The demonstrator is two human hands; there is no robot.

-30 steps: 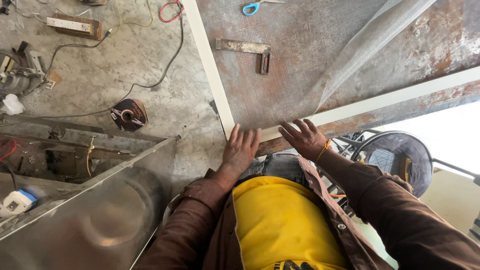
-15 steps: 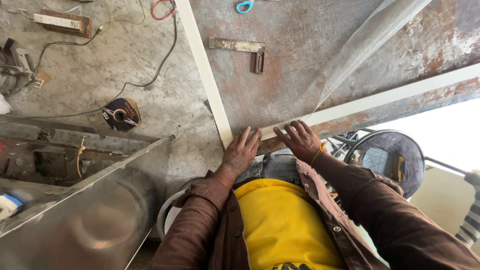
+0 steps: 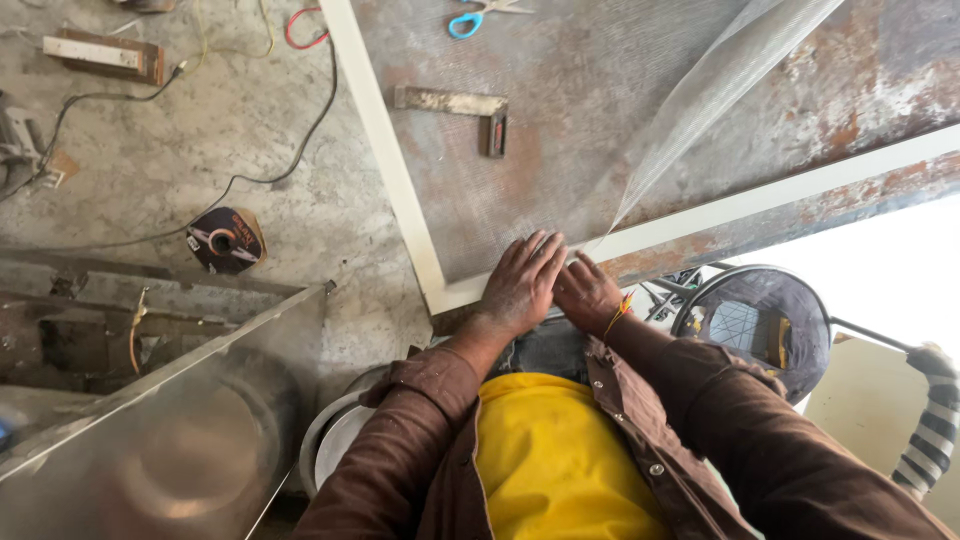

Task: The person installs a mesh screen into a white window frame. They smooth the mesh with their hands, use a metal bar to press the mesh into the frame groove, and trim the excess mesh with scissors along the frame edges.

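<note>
My left hand [image 3: 522, 285] lies flat, fingers together, on the near corner of a white frame [image 3: 385, 160] that rests on a rusty metal table [image 3: 620, 90]. My right hand [image 3: 587, 292] presses down right beside it, touching it, on the frame's near rail [image 3: 760, 195]. A sheet of fine translucent mesh [image 3: 700, 110] lies over the frame and lifts in a fold from near my right hand toward the far right. Neither hand grips anything.
A metal try square [image 3: 455, 105] and blue-handled scissors [image 3: 470, 18] lie on the table beyond my hands. On the concrete floor at left are a tape roll [image 3: 222, 240], cables, and a power strip [image 3: 95, 55]. A shiny metal sheet [image 3: 160, 440] stands near left; a fan [image 3: 760, 325] near right.
My hands have come together at the frame's corner: the left one slid right along the near rail and the right one closed in beside it. The view shifted slightly.
</note>
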